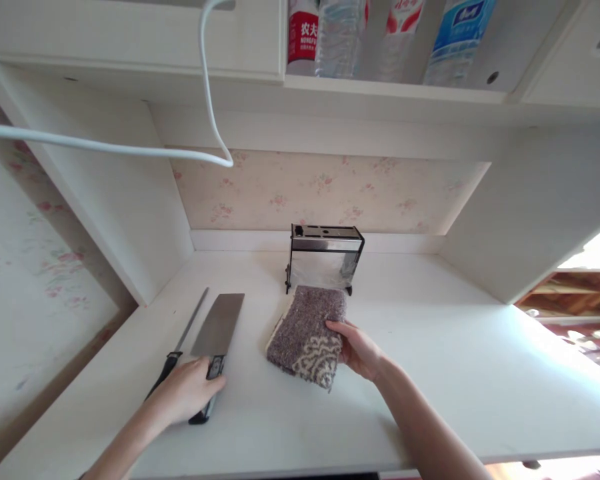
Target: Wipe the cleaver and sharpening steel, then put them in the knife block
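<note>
A cleaver (220, 323) with a broad grey blade lies on the white surface, its blade pointing away from me. My left hand (186, 390) is closed around its black handle, thumb across the top. Just left of it lies a sharpening steel (193, 321) with a thin rod and a black handle, partly covered by that hand. In my right hand (357, 347) is a folded purple-grey cloth (313, 327) with a cream pattern, pinched at its right edge, thumb on top and fingers hidden beneath. Behind the cloth stands a knife block (326, 240) with a slotted black-and-steel top and clear sides.
White side panels and a floral back wall (325, 193) enclose the white desktop (430, 360). Overhead, a shelf (395, 90) holds several plastic bottles (340, 40). A white cable (130, 148) hangs across the upper left. Beyond the right panel is a wooden shelf (580, 287).
</note>
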`<state>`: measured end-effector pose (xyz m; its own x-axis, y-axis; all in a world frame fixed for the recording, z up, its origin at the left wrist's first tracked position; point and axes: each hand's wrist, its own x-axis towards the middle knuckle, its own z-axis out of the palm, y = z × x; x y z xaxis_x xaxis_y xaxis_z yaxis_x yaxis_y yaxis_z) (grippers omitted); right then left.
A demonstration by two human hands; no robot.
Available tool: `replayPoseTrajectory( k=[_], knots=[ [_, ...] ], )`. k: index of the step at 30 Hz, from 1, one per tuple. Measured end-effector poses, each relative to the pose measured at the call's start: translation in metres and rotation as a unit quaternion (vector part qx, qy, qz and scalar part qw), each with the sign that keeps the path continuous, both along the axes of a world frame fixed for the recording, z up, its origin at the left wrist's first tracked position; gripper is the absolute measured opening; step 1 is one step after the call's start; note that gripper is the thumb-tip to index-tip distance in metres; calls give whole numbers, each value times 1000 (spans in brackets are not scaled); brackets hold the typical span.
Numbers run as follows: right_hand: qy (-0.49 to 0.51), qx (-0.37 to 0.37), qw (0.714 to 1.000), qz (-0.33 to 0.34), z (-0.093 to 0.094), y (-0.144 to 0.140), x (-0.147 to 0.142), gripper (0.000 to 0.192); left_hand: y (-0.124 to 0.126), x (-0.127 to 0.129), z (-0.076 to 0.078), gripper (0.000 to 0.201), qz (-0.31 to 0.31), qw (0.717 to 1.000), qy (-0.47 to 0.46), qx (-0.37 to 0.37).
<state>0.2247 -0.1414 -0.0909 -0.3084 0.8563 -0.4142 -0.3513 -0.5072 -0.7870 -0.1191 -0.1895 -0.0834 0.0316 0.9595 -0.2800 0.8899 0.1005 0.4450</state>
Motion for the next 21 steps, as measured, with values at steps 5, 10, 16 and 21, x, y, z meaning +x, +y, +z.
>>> replayPoseTrajectory(
  k=[5, 10, 16, 21],
  knots=[
    [53, 51, 995, -60, 1, -3, 6, 27, -3, 10, 12, 19, 123, 945, -276, -128],
    [144, 119, 976, -110, 4, -9, -4, 41, -19, 49, 26, 26, 170, 867, -458, -100],
    [204, 176, 952, -141, 12, -32, -37, 39, -30, 100, 20, 19, 29, 862, -502, -70],
    [253, 167, 951, -65, 21, -49, -52, 29, -34, 130, 5, 14, -49, 867, -485, -100]
  ],
)
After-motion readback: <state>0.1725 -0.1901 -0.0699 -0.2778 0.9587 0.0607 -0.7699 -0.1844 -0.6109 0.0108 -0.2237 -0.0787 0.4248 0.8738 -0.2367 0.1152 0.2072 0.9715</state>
